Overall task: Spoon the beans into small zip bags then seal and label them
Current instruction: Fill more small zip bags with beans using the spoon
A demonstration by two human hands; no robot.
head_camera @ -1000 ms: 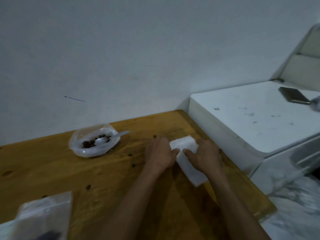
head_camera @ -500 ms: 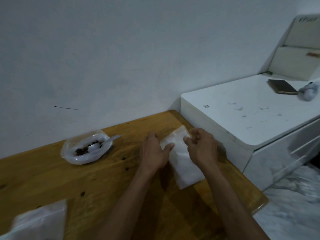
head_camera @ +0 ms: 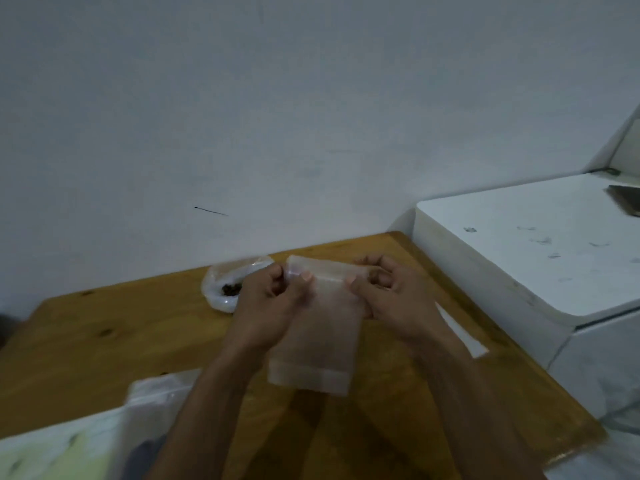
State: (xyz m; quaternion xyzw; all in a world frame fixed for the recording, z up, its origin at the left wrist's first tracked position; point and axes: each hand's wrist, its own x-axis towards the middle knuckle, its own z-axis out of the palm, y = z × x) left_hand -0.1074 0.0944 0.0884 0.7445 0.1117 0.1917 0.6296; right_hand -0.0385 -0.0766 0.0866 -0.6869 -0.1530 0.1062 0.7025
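Hands pinch small clear plastic zip bag (head_camera: 317,327) at its top corners, left hand (head_camera: 273,303), right hand (head_camera: 388,299); likely opening it for beans (head_camera: 231,289); raised off wooden surface (head_camera: 104,341).

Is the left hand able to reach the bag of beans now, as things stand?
Probably yes, but not at once. The bag of beans lies on the table just beyond the left hand, with nothing between them. That hand, though, pinches the top of the zip bag together with the right hand.
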